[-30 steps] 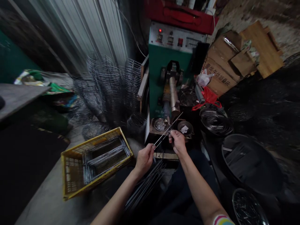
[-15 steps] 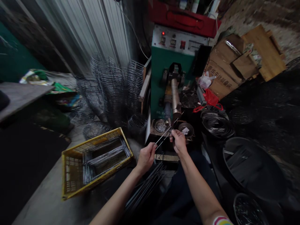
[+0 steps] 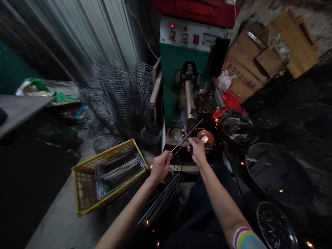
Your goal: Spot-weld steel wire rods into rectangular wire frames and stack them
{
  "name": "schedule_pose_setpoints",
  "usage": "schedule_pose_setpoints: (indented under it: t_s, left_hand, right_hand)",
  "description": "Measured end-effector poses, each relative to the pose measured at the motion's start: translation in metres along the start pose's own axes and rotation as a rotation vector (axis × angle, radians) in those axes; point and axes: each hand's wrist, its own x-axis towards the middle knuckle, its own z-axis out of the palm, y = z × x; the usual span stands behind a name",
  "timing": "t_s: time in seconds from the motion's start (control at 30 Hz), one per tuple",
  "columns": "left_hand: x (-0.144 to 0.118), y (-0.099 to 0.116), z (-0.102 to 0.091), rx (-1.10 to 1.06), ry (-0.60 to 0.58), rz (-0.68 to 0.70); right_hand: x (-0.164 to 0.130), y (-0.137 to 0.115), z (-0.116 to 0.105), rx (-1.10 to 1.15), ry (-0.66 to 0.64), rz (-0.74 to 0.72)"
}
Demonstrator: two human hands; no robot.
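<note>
My left hand (image 3: 160,166) is closed around the near end of a bent metal wire frame (image 3: 178,146), whose two thin rods slant up and to the right. My right hand (image 3: 196,149) pinches at the frame's far part, close to the welding tip; whether a smaller piece sits in those fingers is hidden. A green spot welder (image 3: 171,86) stands ahead, with its thick metal arm (image 3: 190,100) above the wire. Glowing sparks are scattered around my hands and legs. Beside the tip sits a round dish of small metal pieces (image 3: 177,135).
A yellow crate (image 3: 77,193) of bent wire frames stands at left, with stacked wire racks (image 3: 116,90) behind. Loose rods (image 3: 163,200) lie below my hands. At right are a large black basin (image 3: 282,176), a bowl of metal pieces (image 3: 276,224) and a cardboard box (image 3: 241,76).
Sparks have burst out around the welder, and the dish at right of the tip now glows orange. The view has shifted slightly; both hands keep their grip near the tip.
</note>
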Motion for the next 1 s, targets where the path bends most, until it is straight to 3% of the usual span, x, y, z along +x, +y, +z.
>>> schedule_pose_setpoints:
  t_s: [0.23, 0.73, 0.9, 1.0]
  left_hand:
    - [0.031, -0.007, -0.001, -0.032, -0.007, 0.06]
    - [0.055, -0.021, -0.016, -0.051, -0.079, 0.025]
    - [0.061, -0.02, -0.022, -0.031, -0.157, 0.044]
    - [0.058, -0.014, -0.021, -0.011, -0.179, 0.058]
  right_hand:
    - [0.012, -0.006, -0.003, -0.067, 0.072, -0.068]
    - [0.014, -0.004, -0.001, -0.042, 0.062, -0.066]
    - [-0.015, -0.004, -0.021, -0.161, 0.002, 0.07]
    - [-0.057, 0.007, -0.044, -0.36, -0.209, 0.177]
